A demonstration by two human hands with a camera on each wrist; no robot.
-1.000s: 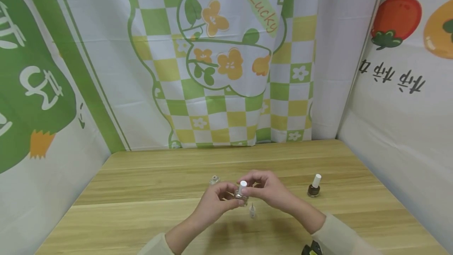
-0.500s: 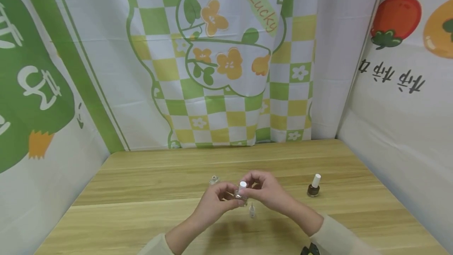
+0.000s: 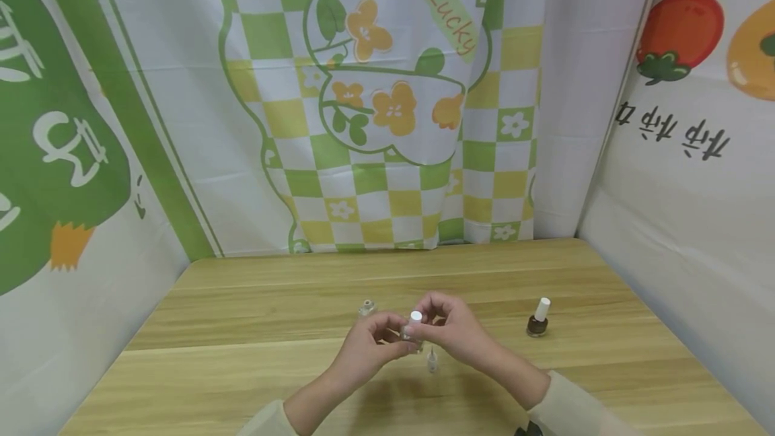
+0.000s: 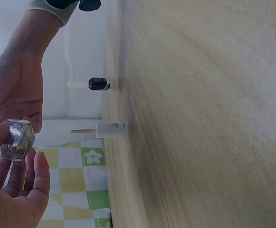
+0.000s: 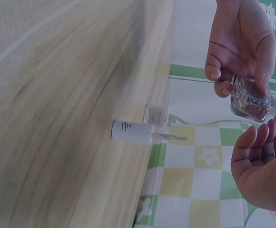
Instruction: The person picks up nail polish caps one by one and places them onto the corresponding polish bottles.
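Note:
My left hand [image 3: 366, 345] pinches the glass body of a glitter nail polish bottle [image 5: 252, 102], held above the table. Thumb and fingertips of my right hand [image 3: 457, 332] grip the white cap [image 3: 416, 316] on that bottle, which appears seated on its neck. Below the hands, a separate white brush cap [image 5: 132, 132] stands on the table with its brush pointing up. Beyond the left hand stands an uncapped clear bottle [image 5: 158, 116], partly hidden by that hand in the head view.
A dark nail polish bottle [image 3: 537, 323] with a white cap stands on the wooden table [image 3: 254, 295] at the right. Printed cloth [image 3: 387, 207] hangs along the table's back edge, and more cloth lines both sides.
My right hand's fingers have shifted and turned slightly around the white cap. The left hand and the bottle stay nearly in place.

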